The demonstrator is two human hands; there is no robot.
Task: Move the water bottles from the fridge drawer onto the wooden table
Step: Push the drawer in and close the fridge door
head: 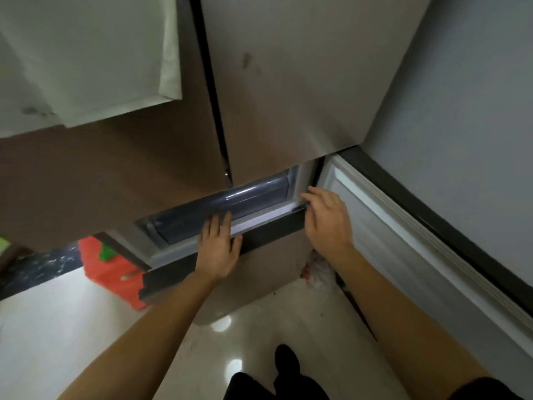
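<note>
The fridge drawer (268,230) at the bottom of the fridge is pulled out a little, its dark top edge running diagonally. Inside the gap shows a translucent grey bin (199,210); no water bottles can be seen in it. My left hand (220,249) lies flat over the middle of the drawer's top edge, fingers straight and reaching into the gap. At the drawer's right end my right hand (326,217) has its fingers curled over the corner. The wooden table is out of view.
An open fridge door (389,226) with a white seal stands close on the right, against a grey wall. The closed upper fridge doors (288,96) loom above the drawer. A red and green object (112,272) sits on the floor at left, a plastic bag (317,272) under the drawer.
</note>
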